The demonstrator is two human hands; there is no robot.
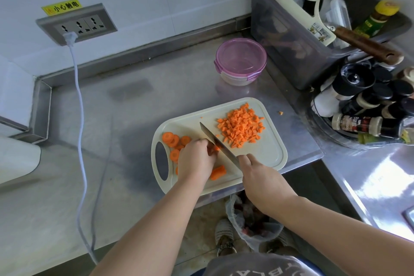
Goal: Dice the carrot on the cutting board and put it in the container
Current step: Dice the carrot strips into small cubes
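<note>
Carrot (217, 172) is mid-dicing on the board (268, 157), left hand (196, 160) curling its fingers over pieces at 9 o'clock, right hand (259, 177) gripping the knife (215, 139), dice (240, 129) heaped at 2 o'clock, so more chopping likely precedes opening the seemingly lidded container (240, 60) at 12 o'clock.

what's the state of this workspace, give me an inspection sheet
surface: steel counter, board at its front edge
job's things: dice piled on board's right; slices and chunk on its left; lidded container behind
clutter: stray cube on counter; bin, spice rack at right
hands: left hand pins carrot piece; right hand grips knife
cables: white cable from wall socket trails over counter
surroundings: bag on floor below
</note>
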